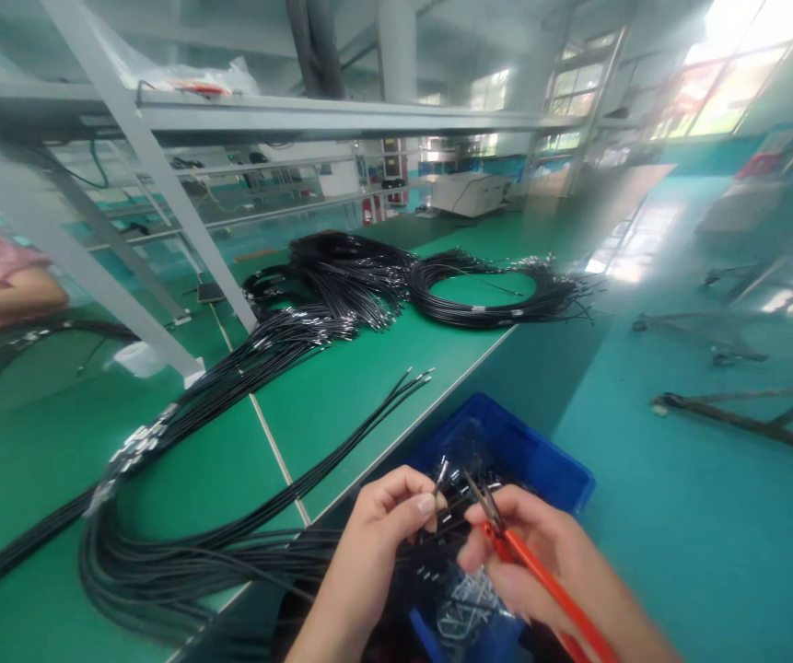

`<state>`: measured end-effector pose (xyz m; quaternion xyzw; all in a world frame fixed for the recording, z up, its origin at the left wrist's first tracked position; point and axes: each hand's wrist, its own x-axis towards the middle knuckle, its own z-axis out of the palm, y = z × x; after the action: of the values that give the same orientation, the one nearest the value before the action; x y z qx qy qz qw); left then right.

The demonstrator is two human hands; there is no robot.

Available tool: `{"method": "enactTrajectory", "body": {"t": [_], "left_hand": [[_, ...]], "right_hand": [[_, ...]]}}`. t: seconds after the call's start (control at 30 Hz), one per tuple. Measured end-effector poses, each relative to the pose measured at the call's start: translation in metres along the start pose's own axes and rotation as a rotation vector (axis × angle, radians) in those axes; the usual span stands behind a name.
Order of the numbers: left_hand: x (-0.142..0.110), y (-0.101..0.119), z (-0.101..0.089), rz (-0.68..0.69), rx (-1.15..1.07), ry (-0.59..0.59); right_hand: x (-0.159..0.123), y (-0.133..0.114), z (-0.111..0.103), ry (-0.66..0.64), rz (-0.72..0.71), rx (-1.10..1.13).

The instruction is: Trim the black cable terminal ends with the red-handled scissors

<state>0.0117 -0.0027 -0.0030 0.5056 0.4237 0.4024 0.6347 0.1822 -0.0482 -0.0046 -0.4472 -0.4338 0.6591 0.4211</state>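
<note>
My left hand point(390, 517) is closed, thumb against fingers, on a black cable whose end point(441, 471) has a shiny metal tip pointing up. In my right hand point(541, 520) are pliers with red handles point(541, 575). Their narrow dark jaws point up and left, a short way to the right of the cable tip and apart from it. Below both hands is a blue bin point(554, 470) holding clear plastic, small metal parts and dark pieces. Black cables point(258, 552) run from the bench toward my left hand, where their ends are partly hidden.
A green bench point(341, 405) bears a large bundle of black cables point(347, 276) and a coiled bundle point(479, 313). A white shelf frame point(168, 203) rises at the left, with another person's arm point(9, 290) beyond it. Wheeled stand legs point(748, 419) stand on the floor at right.
</note>
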Motion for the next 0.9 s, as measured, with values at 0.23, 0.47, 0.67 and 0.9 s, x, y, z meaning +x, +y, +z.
{"method": "enactTrajectory", "body": {"t": [0.23, 0.47, 0.67, 0.9], "left_hand": [[-0.001, 0.003, -0.001, -0.024, -0.121, -0.054], [-0.002, 0.001, -0.002, 0.055, -0.068, -0.075], [-0.002, 0.000, -0.002, 0.107, -0.063, -0.085], [-0.002, 0.000, -0.002, 0.129, -0.047, -0.099]], "right_hand": [[-0.006, -0.002, -0.010, -0.210, 0.172, 0.130], [-0.001, -0.006, -0.006, -0.222, 0.189, 0.198], [0.005, 0.010, -0.007, -0.223, 0.148, 0.293], [0.008, 0.011, -0.011, -0.243, 0.138, 0.279]]}}
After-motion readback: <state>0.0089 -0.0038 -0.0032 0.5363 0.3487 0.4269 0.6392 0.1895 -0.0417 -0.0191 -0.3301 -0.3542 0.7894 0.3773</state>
